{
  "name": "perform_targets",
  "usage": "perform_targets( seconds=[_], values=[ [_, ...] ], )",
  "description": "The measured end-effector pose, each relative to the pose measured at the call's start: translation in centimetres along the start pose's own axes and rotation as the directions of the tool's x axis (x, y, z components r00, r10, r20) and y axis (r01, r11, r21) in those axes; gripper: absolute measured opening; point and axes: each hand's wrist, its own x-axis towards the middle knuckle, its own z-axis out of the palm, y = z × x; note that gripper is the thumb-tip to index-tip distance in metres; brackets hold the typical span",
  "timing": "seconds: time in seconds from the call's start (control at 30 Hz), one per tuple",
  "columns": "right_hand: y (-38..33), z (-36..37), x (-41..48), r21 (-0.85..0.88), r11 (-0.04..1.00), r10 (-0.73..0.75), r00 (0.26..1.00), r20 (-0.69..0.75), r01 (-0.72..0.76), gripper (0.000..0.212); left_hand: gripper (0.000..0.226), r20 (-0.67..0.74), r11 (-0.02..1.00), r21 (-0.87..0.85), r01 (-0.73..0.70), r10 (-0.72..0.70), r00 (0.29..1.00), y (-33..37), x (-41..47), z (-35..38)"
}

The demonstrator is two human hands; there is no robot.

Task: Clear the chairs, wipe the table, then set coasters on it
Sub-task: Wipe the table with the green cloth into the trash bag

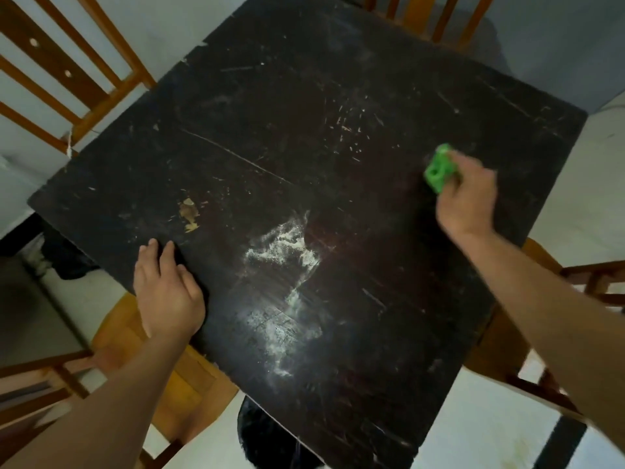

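A dark, scratched square table (270, 113) fills the head view. A smear of white powder (287, 265) lies on its near middle. My right hand (466, 201) grips a green cloth (439, 169) and holds it against the table's right side. My left hand (165, 286) rests flat on the table's near left edge with its fingers straight. No coasters are in view.
Wooden chairs stand round the table: one at the far left (67, 72), one at the far side (429, 15), one under my left arm (142, 336) and one at the right (548, 299). A patch of chipped finish (189, 213) marks the table's left part. Pale floor lies below.
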Motion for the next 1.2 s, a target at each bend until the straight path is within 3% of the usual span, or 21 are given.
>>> perform_targets(
  seconds=[0.07, 0.1, 0.13, 0.23, 0.33, 0.4, 0.47, 0.5, 0.53, 0.63, 0.73, 0.77, 0.83, 0.93, 1.0, 1.07, 1.13, 1.2],
  values=[
    [3.1, -0.7, 4.1, -0.137, 0.945, 0.285, 0.954, -0.092, -0.296, 0.037, 0.047, -0.017, 1.0, -0.005, -0.01, 0.01, 1.0, 0.0, 0.0, 0.1],
    [3.5, 0.0, 4.4, -0.183, 0.915, 0.339, 0.931, -0.134, -0.36, 0.037, 0.049, -0.022, 1.0, -0.008, -0.005, 0.005, 1.0, 0.0, 0.0, 0.1],
    [3.0, 1.2, 3.6, -0.206, 0.921, 0.306, 0.941, -0.146, -0.331, 0.038, 0.051, -0.023, 1.0, -0.013, -0.001, 0.0, 1.0, -0.1, -0.1, 0.2],
    [-0.5, 5.5, -3.1, -0.15, 0.983, -0.102, 0.994, 0.036, 0.107, 0.049, 0.052, -0.03, 1.0, -0.024, 0.002, -0.003, 1.0, -0.1, -0.1, 0.2],
    [-4.5, 6.6, -12.9, 0.074, 0.945, -0.326, 0.898, 0.295, 0.318, 0.05, 0.052, -0.031, 1.0, -0.029, 0.01, -0.011, 0.999, 0.0, -0.2, 0.0],
    [-6.4, 5.9, -16.9, 0.221, 0.905, -0.425, 0.785, 0.451, 0.363, 0.047, 0.053, -0.015, 0.999, -0.026, 0.023, -0.023, 1.0, 0.1, -0.1, 0.0],
    [-7.1, 4.8, -16.2, 0.386, 0.848, -0.523, 0.685, 0.507, 0.363, 0.045, 0.054, -0.002, 0.999, -0.025, 0.035, -0.035, 0.999, 0.3, 0.0, -0.1],
    [-7.3, 4.8, -14.0, 0.44, 0.826, -0.547, 0.69, 0.474, 0.353, 0.042, 0.054, -0.002, 0.999, -0.022, 0.039, -0.039, 0.999, 0.1, 0.1, -0.1],
    [-7.4, 4.6, -11.3, 0.428, 0.836, -0.52, 0.743, 0.421, 0.343, 0.042, 0.054, -0.001, 0.999, -0.022, 0.034, -0.034, 0.999, 0.4, 0.1, -0.2],
    [-6.2, 6.4, 0.4, 0.119, 0.956, -0.293, 0.914, 0.282, 0.27, 0.043, 0.053, 0.005, 0.999, -0.021, 0.032, -0.032, 0.999, 0.3, 0.1, -0.1],
    [-4.6, 9.3, 8.1, -0.073, 0.996, -0.031, 0.974, 0.224, 0.048, 0.038, 0.052, 0.008, 0.999, -0.019, 0.036, -0.036, 0.999, 0.2, 0.2, -0.1],
    [-5.3, 10.2, 7.6, -0.094, 0.995, -0.015, 0.978, 0.207, 0.035, 0.038, 0.052, 0.013, 0.999, -0.019, 0.037, -0.037, 0.999, 0.1, 0.2, 0.0],
    [-7.2, 11.8, 3.4, -0.023, 0.982, -0.176, 0.957, 0.233, 0.186, 0.04, 0.051, 0.02, 0.999, -0.019, 0.041, -0.041, 0.999, 0.0, 0.2, 0.0],
    [-8.8, 10.7, -8.6, 0.192, 0.894, -0.447, 0.788, 0.423, 0.404, 0.043, 0.051, 0.021, 0.999, -0.015, 0.044, -0.044, 0.999, 0.2, 0.1, -0.1],
    [-9.1, 8.6, -14.8, 0.289, 0.853, -0.52, 0.663, 0.539, 0.434, 0.046, 0.052, 0.022, 0.999, -0.005, 0.045, -0.045, 0.999, 0.3, 0.2, -0.2],
    [-8.9, 7.2, -16.8, 0.361, 0.851, -0.525, 0.586, 0.617, 0.382, 0.046, 0.053, 0.028, 0.999, 0.008, 0.042, -0.042, 0.999, 0.2, 0.3, -0.2],
    [-9.6, 7.1, -14.0, 0.406, 0.857, -0.513, 0.607, 0.607, 0.318, 0.045, 0.055, 0.028, 0.999, 0.011, 0.036, -0.036, 0.999, 0.2, 0.4, -0.1],
    [-11.6, 8.4, -8.8, 0.393, 0.86, -0.502, 0.68, 0.534, 0.326, 0.047, 0.056, 0.021, 1.0, 0.003, 0.029, -0.029, 0.999, 0.2, 0.4, -0.1]
  ],
)
